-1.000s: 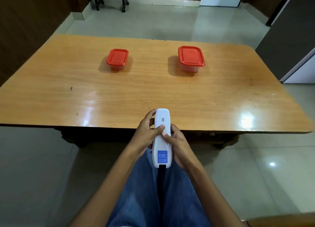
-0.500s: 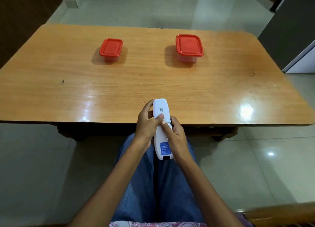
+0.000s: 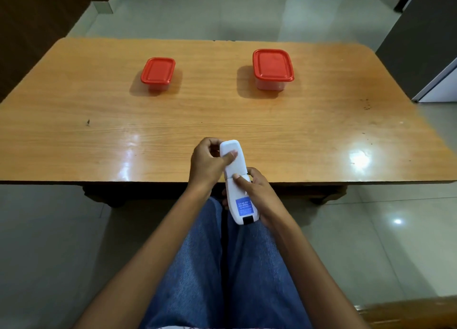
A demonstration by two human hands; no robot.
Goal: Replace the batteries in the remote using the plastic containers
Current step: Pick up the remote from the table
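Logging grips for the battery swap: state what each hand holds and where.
Left hand pinches the battery cover at its middle; right hand grips the remote body around its middle.

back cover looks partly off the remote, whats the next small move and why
Probably draw the battery cover fully free with the left hand and lay it on the table, the right hand steadying the remote. The cover already sits angled off the body at the seam, pinched by the left hand, and no batteries show yet. The small container and large container are closed.

Pers. w/ bare forearms [image 3: 158, 239], wearing blue denim jeans [image 3: 257, 267].
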